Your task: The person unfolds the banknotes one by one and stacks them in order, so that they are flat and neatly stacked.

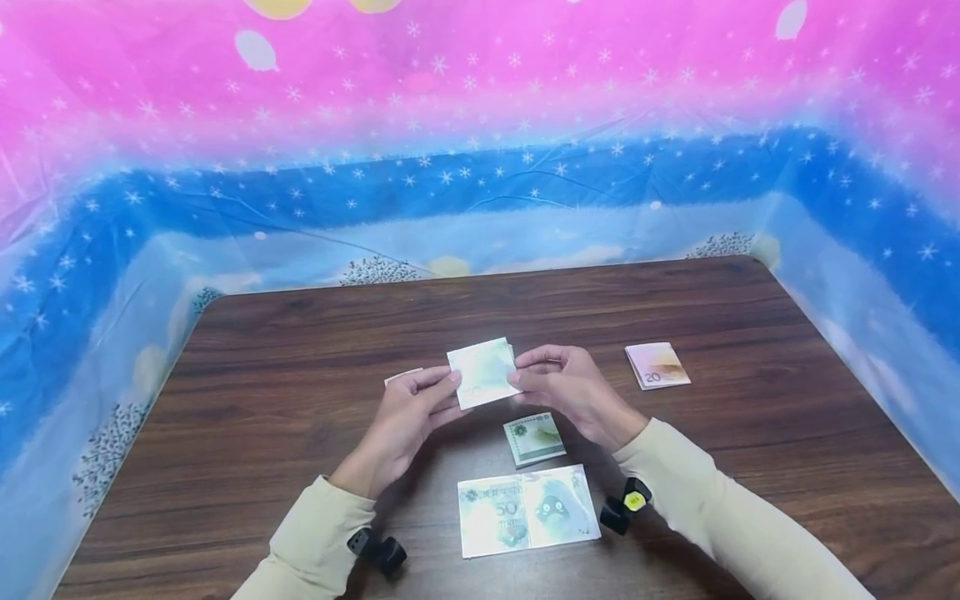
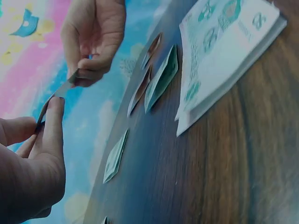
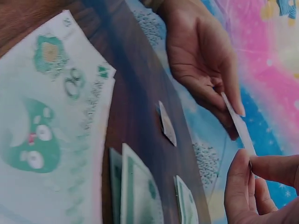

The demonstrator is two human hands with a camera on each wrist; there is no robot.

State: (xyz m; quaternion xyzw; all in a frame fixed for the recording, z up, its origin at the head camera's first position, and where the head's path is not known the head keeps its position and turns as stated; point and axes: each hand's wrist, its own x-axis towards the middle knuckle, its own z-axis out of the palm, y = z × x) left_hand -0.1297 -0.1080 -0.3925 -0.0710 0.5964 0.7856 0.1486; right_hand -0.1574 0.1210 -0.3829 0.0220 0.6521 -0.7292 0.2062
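Between both hands, above the table, is a pale folded play banknote [image 1: 483,373], its face washed out by glare. My left hand [image 1: 408,421] pinches its left edge between thumb and fingers. At the right edge, the thumb and fingertips of my right hand [image 1: 577,390] pinch it too. Seen edge-on in the right wrist view, the held banknote [image 3: 239,125] is a thin strip joining the two hands. Below the hands lies a folded green banknote [image 1: 534,442]. Nearer the front is a flat stack of banknotes [image 1: 528,512], marked 50 and printed with a cartoon face.
A folded banknote [image 1: 658,367] marked 20 lies to the right on the dark wooden table [image 1: 300,350]. Another banknote [image 1: 403,376] peeks out behind the left hand, mostly hidden. A pink and blue snowflake cloth [image 1: 480,167] stands around the table's far and side edges.
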